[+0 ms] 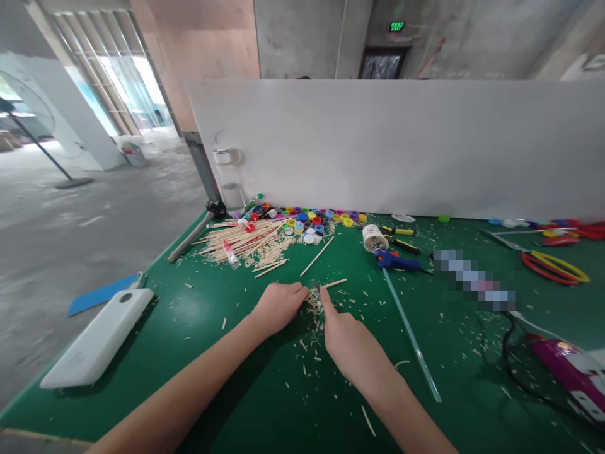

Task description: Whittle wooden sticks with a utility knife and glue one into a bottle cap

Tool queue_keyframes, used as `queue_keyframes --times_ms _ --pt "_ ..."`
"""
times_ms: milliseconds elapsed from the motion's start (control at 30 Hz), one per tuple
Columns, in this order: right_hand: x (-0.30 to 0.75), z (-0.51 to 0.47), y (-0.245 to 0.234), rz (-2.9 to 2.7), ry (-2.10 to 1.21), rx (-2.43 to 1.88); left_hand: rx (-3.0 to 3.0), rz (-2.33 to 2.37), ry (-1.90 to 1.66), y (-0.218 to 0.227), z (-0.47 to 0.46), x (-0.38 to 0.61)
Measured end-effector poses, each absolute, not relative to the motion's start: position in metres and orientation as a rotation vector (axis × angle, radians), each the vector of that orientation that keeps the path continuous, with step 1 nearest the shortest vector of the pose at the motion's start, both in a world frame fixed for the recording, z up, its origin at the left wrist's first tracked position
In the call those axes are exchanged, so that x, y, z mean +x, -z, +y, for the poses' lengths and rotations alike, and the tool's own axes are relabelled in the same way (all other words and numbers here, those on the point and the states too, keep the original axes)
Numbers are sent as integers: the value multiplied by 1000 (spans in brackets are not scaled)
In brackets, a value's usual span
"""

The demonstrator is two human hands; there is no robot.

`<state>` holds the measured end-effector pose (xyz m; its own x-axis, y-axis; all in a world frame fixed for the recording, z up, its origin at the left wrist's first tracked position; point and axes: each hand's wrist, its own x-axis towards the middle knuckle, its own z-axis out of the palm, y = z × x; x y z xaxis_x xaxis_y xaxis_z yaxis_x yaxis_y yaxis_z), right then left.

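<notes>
- Your left hand (278, 308) pins a thin wooden stick (336, 282) to the green table (265, 403), fingertips pressed down; its near end is hidden beneath them.
- Your right hand (352, 347) is closed around a small blade (317, 286), index finger stretched along it; only a dark tip shows against the stick, and you cannot see any handle.
- Pale shavings (312, 306) crowd the space between your hands.
- A loose stick (316, 257) lies just beyond them, the stick pile (246, 241) and coloured caps (302, 217) farther back.
- To your right, a blue glue gun (399, 261) sits by a tipped paper cup (375, 238); its long translucent rod (411, 334) slants towards you beside your right forearm.
- Pixelation covers a strip (472, 280); the magenta device (567, 375) is cut off at the edge.
- The green sign (396, 26) reads "EXIT"; the cup's red print is illegible.
</notes>
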<state>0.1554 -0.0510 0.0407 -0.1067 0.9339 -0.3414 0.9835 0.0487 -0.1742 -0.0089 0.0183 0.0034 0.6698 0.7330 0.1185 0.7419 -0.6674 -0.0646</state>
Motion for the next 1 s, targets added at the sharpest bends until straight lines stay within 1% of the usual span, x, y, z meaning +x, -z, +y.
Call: queue_keyframes --times_ms 167,300,400,500,633,700,833,1000 --pt "152 -40 -61 2173 527 1951 -2757 -1157 113 -2 17 -9" --pt "150 -25 -81 2125 622 1921 -2738 -1142 122 -1 17 -8" --pt "153 -18 -86 2123 683 1917 -2723 -1159 136 1 16 -7" --pt "154 -19 -77 2163 656 1925 -2698 -1219 164 1 16 -7" --pt "150 -33 -49 2221 421 1992 -2686 -1276 198 0 17 -7" --pt "147 -40 -39 2236 367 2026 -2679 -1302 211 0 18 -6" --pt "144 -52 -35 2229 249 2030 -2661 -1336 211 2 17 -4" --pt "141 -61 -34 2173 290 2067 -2658 -1351 193 5 16 -4"
